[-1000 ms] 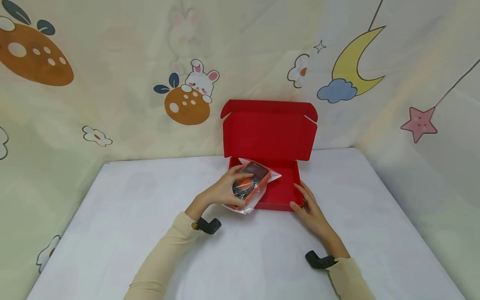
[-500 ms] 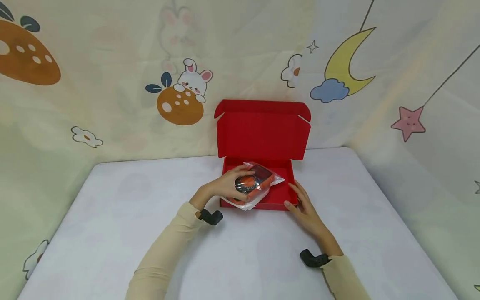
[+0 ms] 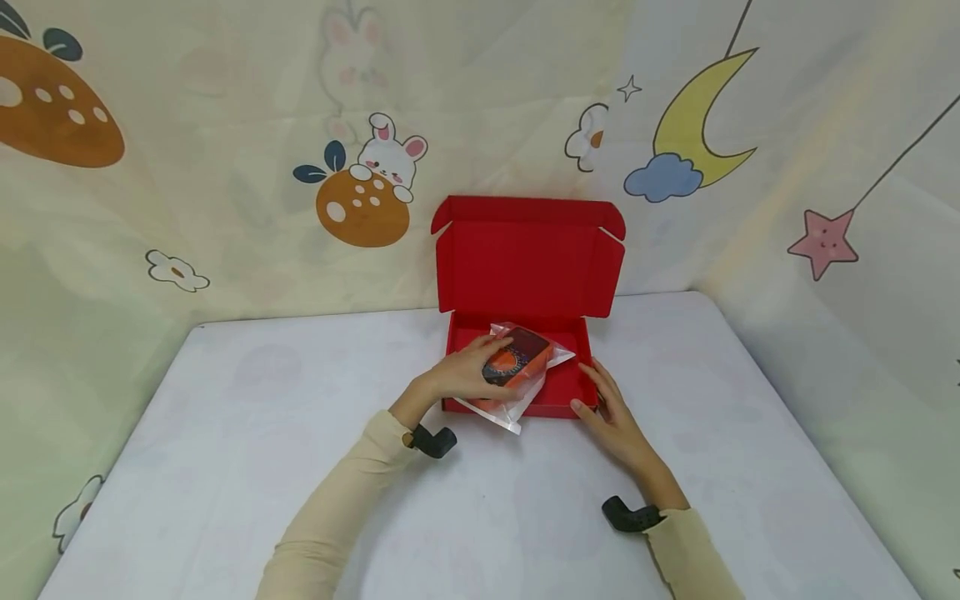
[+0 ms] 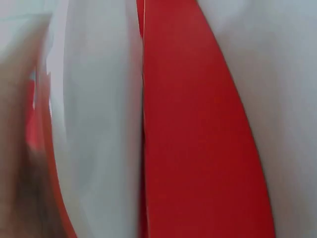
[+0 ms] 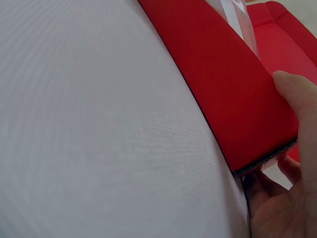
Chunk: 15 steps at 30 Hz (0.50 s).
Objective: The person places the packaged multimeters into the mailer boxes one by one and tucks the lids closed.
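Observation:
In the head view, my left hand (image 3: pixel 467 373) grips an orange and dark multimeter (image 3: pixel 528 347) in a clear plastic bag (image 3: pixel 516 414). It lies tilted over the left half of an open red cardboard box (image 3: pixel 531 258), and the bag's lower end hangs past the box's front wall. My right hand (image 3: pixel 621 425) holds the front right corner of the box. From the right wrist, the thumb (image 5: pixel 292 89) sits at the rim of the front wall (image 5: pixel 223 84), with fingers round the corner below. The left wrist view shows the pale bag (image 4: pixel 101 124) close to the red wall (image 4: pixel 198 129).
The box stands at the back of a white table (image 3: pixel 315 375), its lid raised in front of a patterned cloth backdrop (image 3: pixel 247 167). Each wrist wears a black camera, one on the left (image 3: pixel 437 442) and one on the right (image 3: pixel 628 514).
My left hand has carried the bagged multimeter rightward, farther over the box. The bag's lower end has swung down over the front wall. My right hand stays on the box corner.

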Tool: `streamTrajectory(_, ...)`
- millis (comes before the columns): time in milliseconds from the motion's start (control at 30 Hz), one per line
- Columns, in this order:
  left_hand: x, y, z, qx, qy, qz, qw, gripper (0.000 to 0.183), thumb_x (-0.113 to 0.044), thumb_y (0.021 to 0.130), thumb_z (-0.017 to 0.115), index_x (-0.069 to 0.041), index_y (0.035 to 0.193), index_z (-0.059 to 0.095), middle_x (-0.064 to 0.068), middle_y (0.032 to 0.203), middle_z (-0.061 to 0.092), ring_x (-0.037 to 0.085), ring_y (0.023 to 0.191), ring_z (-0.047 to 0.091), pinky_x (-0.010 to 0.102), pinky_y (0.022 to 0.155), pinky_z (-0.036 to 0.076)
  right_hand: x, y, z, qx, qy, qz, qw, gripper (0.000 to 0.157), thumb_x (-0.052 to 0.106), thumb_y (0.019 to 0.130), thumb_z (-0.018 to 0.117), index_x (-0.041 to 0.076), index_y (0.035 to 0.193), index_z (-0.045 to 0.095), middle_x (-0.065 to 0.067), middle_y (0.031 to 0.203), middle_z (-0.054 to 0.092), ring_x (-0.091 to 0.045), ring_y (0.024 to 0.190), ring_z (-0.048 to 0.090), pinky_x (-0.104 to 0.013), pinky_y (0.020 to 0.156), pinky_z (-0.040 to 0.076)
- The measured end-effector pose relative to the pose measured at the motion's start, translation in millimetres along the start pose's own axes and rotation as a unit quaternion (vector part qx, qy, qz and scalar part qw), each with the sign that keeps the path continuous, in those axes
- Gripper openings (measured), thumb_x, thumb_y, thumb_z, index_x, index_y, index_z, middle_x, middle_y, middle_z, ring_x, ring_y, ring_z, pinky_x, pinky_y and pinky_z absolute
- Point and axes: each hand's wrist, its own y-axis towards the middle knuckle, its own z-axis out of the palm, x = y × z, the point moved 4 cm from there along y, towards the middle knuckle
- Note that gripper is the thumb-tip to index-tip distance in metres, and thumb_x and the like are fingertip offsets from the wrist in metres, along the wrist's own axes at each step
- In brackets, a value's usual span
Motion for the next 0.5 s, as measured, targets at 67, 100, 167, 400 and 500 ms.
streamTrajectory(67,-3.1,0.5,2.3,-0.024,0.009,-0.031,0.9992,0.1,-0.059,0.067,0.07,-0.023,0.148,0.022,0.007,0.14,0.036,0.022,0.118,0.042,0.04,0.086,0.051,1,-1,0.2,0.0,0.008,-0.008,1.0,0.064,0.022,0.091,0.058,0.019,0.146,0.027,0.003,0.156,0.007,-0.027,0.142,0.011,-0.05,0.107,0.028)
streamTrajectory(100,-4.6,1.0,3.3,-0.034,0.003,-0.043,0.9985,0.103,-0.058,0.066,0.071,-0.021,0.148,0.021,0.007,0.136,0.04,0.022,0.116,0.043,0.039,0.084,0.052,0,-1,0.2,-0.001,0.01,-0.009,1.0,0.064,0.022,0.091,0.059,0.019,0.146,0.027,0.003,0.156,0.007,-0.027,0.142,0.011,-0.05,0.106,0.028)
streamTrajectory(167,-6.4,2.7,4.3,-0.05,-0.005,-0.062,0.9968,0.106,-0.057,0.065,0.073,-0.017,0.147,0.021,0.008,0.129,0.044,0.021,0.111,0.045,0.037,0.08,0.052,0,-1,0.5,-0.003,0.009,-0.007,1.0,0.063,0.023,0.091,0.059,0.021,0.146,0.027,0.003,0.156,0.007,-0.027,0.141,0.011,-0.05,0.106,0.028)
streamTrajectory(400,-9.9,9.7,0.7,-0.069,-0.033,-0.043,0.9961,0.089,-0.046,0.067,0.074,-0.006,0.137,0.035,0.008,0.116,0.05,0.02,0.105,0.048,0.033,0.076,0.052,-1,2,-0.2,-0.004,-0.003,-0.003,1.0,0.064,0.025,0.091,0.059,0.022,0.146,0.027,0.003,0.156,0.007,-0.027,0.142,0.011,-0.051,0.107,0.028)
streamTrajectory(500,-10.0,11.6,-0.1,-0.07,-0.044,-0.03,0.9961,0.079,-0.041,0.068,0.074,-0.007,0.131,0.041,0.007,0.113,0.053,0.019,0.103,0.049,0.029,0.073,0.052,-1,1,-0.2,-0.006,-0.004,0.004,1.0,0.064,0.027,0.091,0.059,0.024,0.146,0.027,0.003,0.156,0.007,-0.028,0.142,0.011,-0.051,0.106,0.029)
